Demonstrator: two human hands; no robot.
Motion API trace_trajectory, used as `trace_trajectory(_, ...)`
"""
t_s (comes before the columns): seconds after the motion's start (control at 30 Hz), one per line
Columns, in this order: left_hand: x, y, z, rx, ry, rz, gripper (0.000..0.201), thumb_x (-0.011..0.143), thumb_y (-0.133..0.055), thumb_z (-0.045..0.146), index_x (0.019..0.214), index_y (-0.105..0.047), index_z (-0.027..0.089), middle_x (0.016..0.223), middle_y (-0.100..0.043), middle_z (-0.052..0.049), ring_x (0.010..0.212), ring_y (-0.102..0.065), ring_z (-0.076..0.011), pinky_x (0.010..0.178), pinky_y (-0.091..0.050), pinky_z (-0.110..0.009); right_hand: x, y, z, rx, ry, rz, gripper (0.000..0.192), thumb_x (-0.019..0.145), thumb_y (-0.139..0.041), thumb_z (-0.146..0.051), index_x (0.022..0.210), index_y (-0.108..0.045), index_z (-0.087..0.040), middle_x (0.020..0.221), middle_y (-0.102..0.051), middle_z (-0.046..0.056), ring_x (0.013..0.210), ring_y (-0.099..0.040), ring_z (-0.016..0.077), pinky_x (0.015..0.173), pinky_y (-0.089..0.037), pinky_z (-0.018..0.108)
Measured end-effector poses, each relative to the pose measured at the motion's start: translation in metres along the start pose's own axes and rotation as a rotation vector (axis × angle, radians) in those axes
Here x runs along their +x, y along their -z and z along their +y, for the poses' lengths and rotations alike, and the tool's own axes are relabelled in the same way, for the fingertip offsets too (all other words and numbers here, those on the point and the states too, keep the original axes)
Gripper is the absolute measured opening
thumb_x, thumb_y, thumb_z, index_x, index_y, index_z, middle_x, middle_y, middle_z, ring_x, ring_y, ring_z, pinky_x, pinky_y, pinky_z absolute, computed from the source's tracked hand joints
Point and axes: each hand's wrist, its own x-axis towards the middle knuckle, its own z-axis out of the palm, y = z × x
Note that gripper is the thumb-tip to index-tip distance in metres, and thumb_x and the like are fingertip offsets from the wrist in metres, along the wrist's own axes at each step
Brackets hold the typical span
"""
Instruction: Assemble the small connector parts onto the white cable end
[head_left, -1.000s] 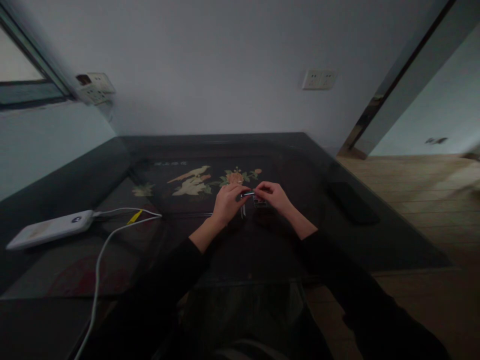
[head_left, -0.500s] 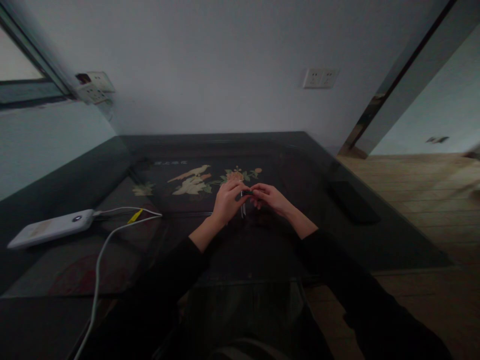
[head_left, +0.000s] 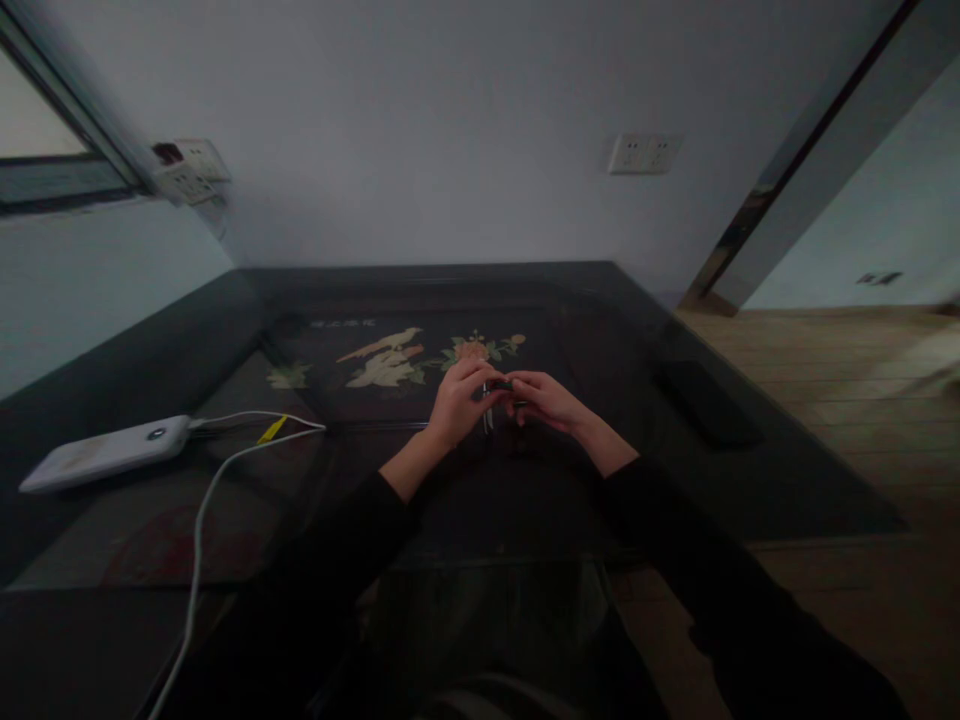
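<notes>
Both my hands meet above the middle of the dark table point(head_left: 510, 520), their fingertips nearly touching. A small dark object point(head_left: 498, 386) sits between them; its kind is too dim and small to make out. My left hand point(head_left: 454, 402) pinches it from the left with thumb and fingers. From the right, my right hand point(head_left: 553, 402) has its fingers closed at the object's other end. Thin white strands point(head_left: 489, 418) hang down beside the left fingertips. Fingers cover most of the object.
A white power bank point(head_left: 112, 452) lies at the left, with a white cable point(head_left: 196, 560) and a yellow tag point(head_left: 271, 430). On the right rests a flat black slab point(head_left: 709, 405). Behind the table rises a wall with a double socket point(head_left: 645, 153).
My right fingers have shifted slightly on the small dark object. My left hand keeps nearly the same pinch, and the view has moved a little.
</notes>
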Motion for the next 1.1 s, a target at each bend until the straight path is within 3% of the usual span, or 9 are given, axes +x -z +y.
trace_trajectory(0.3, 0.000, 0.001, 0.003, -0.028, 0.011, 0.008, 0.012, 0.082, -0.071, 0.019, 0.094, -0.068, 0.019, 0.089, -0.067, -0.003, 0.090, -0.061, -0.0176, 0.082, -0.049, -0.033, -0.002, -0.002, -0.005, 0.028, -0.016, -0.023, 0.041, 0.073, -0.077, -0.047, 0.097, -0.067, -0.016, 0.079, -0.066, 0.002, 0.063, -0.060, 0.0102, 0.047, -0.051, 0.019)
trace_trajectory(0.5, 0.009, 0.012, 0.010, -0.021, 0.043, -0.042, 0.020, 0.084, -0.068, 0.021, 0.103, -0.065, 0.018, 0.101, -0.067, -0.006, 0.100, -0.059, -0.0195, 0.089, -0.048, -0.034, -0.002, -0.003, -0.006, 0.042, 0.034, 0.039, 0.039, 0.074, -0.075, -0.046, 0.098, -0.066, -0.017, 0.078, -0.066, 0.002, 0.063, -0.061, 0.0105, 0.049, -0.050, 0.020)
trace_trajectory(0.6, 0.012, 0.025, 0.002, 0.011, 0.175, -0.006, 0.013, 0.090, -0.057, 0.020, 0.100, -0.065, 0.017, 0.096, -0.066, -0.006, 0.087, -0.060, -0.0161, 0.081, -0.049, -0.030, -0.002, -0.003, -0.007, 0.029, 0.047, 0.085, 0.036, 0.078, -0.071, -0.046, 0.099, -0.066, -0.017, 0.078, -0.067, 0.002, 0.063, -0.061, 0.0100, 0.051, -0.049, 0.020)
trace_trajectory(0.7, 0.005, 0.035, -0.012, 0.132, 0.381, -0.202, 0.012, 0.090, -0.054, 0.020, 0.088, -0.065, 0.016, 0.083, -0.066, -0.005, 0.069, -0.058, -0.0145, 0.068, -0.047, -0.027, -0.001, -0.002, -0.007, 0.026, 0.061, 0.148, 0.036, 0.078, -0.071, -0.047, 0.098, -0.067, -0.017, 0.075, -0.067, 0.002, 0.060, -0.059, 0.0097, 0.050, -0.047, 0.020)
trace_trajectory(0.83, -0.009, 0.039, -0.018, 0.342, 0.582, -0.473, 0.015, 0.089, -0.053, 0.027, 0.090, -0.064, 0.017, 0.084, -0.068, -0.008, 0.074, -0.063, -0.0205, 0.067, -0.046, -0.031, 0.000, 0.000, -0.004, 0.034, 0.090, 0.210, 0.038, 0.076, -0.071, -0.050, 0.095, -0.066, -0.017, 0.071, -0.065, 0.001, 0.057, -0.058, 0.0098, 0.049, -0.044, 0.021)
trace_trajectory(1.0, -0.014, 0.032, -0.006, 0.454, 0.744, -0.598, 0.039, 0.085, -0.055, 0.054, 0.088, -0.064, 0.016, 0.083, -0.068, -0.015, 0.078, -0.066, -0.0295, 0.068, -0.048, -0.037, -0.002, 0.001, -0.004, 0.026, 0.105, 0.268, 0.041, 0.076, -0.071, -0.052, 0.096, -0.066, -0.017, 0.068, -0.064, 0.000, 0.056, -0.056, 0.0095, 0.050, -0.042, 0.022)
trace_trajectory(1.1, -0.014, 0.026, 0.001, 0.497, 0.739, -0.646, 0.037, 0.084, -0.057, 0.051, 0.088, -0.064, 0.015, 0.088, -0.069, -0.017, 0.083, -0.067, -0.0309, 0.072, -0.050, -0.039, -0.003, 0.000, -0.006, 0.019, 0.104, 0.298, 0.041, 0.076, -0.071, -0.051, 0.097, -0.067, -0.016, 0.069, -0.063, 0.000, 0.057, -0.056, 0.0094, 0.051, -0.042, 0.022)
